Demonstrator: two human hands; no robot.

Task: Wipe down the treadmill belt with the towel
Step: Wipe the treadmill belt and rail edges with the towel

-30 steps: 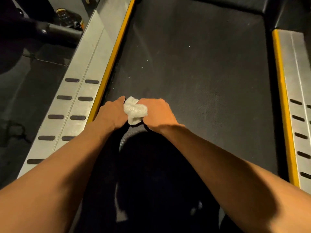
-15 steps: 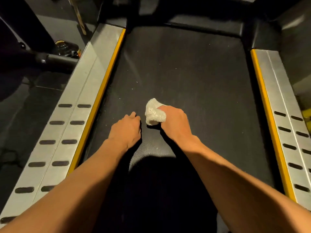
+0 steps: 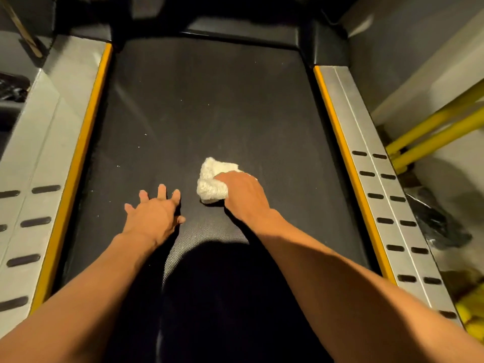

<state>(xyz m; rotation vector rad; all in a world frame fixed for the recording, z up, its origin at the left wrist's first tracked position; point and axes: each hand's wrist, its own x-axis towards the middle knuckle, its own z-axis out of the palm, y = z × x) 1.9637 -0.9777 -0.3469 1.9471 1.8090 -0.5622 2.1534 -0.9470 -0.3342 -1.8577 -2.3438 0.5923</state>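
Observation:
The black treadmill belt [image 3: 209, 106] fills the middle of the view and carries small white specks. A bunched white towel [image 3: 210, 182] lies on the belt just right of centre. My right hand [image 3: 243, 195] grips the towel from its near right side and presses it onto the belt. My left hand [image 3: 154, 214] lies flat on the belt to the left of the towel, fingers spread, a short gap away from it. My dark-clothed legs cover the near part of the belt.
Silver side rails with yellow inner edges and dark grip slots run along the left [image 3: 34, 158] and right [image 3: 372, 166] of the belt. A black motor cover [image 3: 235, 30] closes the far end. Yellow bars [image 3: 434, 132] and a dark bag [image 3: 434, 221] lie beyond the right rail.
My left hand has let go of the towel, moved away and spread flat on the belt. My right hand has carried the towel to the right, toward the belt's middle.

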